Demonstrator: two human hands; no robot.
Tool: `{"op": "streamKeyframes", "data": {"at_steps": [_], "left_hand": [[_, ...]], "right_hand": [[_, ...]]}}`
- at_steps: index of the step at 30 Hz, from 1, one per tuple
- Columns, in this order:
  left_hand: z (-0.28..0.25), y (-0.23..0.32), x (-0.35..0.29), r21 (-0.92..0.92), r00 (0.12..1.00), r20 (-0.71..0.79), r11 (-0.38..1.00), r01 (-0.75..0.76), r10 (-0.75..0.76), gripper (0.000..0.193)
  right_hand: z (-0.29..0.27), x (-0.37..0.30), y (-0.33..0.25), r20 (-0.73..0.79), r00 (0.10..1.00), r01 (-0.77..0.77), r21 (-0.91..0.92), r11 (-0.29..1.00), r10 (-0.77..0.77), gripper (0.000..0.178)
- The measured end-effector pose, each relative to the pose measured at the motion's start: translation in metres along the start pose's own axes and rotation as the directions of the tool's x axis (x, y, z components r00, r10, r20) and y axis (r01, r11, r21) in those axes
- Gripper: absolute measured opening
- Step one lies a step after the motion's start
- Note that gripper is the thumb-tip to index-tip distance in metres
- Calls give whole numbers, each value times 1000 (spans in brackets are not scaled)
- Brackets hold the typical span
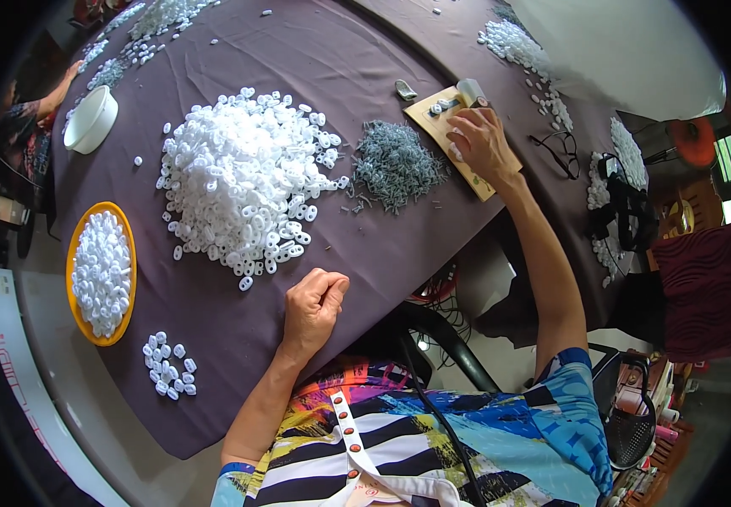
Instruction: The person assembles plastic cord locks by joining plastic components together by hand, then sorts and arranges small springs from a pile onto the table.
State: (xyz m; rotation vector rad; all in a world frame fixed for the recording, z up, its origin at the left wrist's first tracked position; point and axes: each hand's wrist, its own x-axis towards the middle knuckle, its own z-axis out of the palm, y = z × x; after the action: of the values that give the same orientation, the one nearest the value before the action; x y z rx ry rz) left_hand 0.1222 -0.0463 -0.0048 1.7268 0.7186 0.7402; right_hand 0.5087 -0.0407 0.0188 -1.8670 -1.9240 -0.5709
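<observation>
My left hand (314, 308) is closed in a fist over the near part of the cloth-covered table. Whether anything is inside it is hidden. At the right, my right hand (482, 145) bends its fingers down over a wooden board (482, 188) that carries a small metal fixture. A white piece (436, 109) sits at the fixture, and another white bit shows by the fingertips. What the fingers press or grip is hidden beneath them. Left of the board lies a heap of small grey pins (395, 165). Farther left rises a large pile of white oval plastic pieces (238, 173) with holes.
A yellow-orange basin (132, 291) full of white pieces stands at the left, with a loose cluster of pieces (169, 365) nearer me. A white bowl (90, 120) is at the far left. Eyeglasses (561, 155) and a black strap (632, 207) lie right. Another person's arm (59, 93) shows far left.
</observation>
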Motion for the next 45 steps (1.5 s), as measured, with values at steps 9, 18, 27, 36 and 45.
{"op": "streamKeyframes", "data": {"at_steps": [9, 18, 27, 36, 45], "left_hand": [[-1, -4, -1, -27, 999, -27, 999, -30, 30, 11], [1, -9, -2, -47, 998, -42, 998, -44, 42, 13], [1, -7, -7, -2, 993, -108, 999, -46, 45, 10], [-13, -9, -32, -23, 995, -55, 996, -83, 82, 9], [-74, -12, -83, 97, 946, -323, 993, 71, -36, 10]], "right_hand": [[-10, -34, -125, -94, 992, -46, 340, 939, 83, 21], [-14, -69, -147, -207, 950, -151, 353, 923, 234, 33], [-6, -68, -152, -156, 955, -174, 389, 904, 251, 32], [-8, -62, -162, -87, 987, -96, 352, 931, 135, 21], [-12, -17, -290, 166, 983, -69, 711, 699, -71, 16]]}}
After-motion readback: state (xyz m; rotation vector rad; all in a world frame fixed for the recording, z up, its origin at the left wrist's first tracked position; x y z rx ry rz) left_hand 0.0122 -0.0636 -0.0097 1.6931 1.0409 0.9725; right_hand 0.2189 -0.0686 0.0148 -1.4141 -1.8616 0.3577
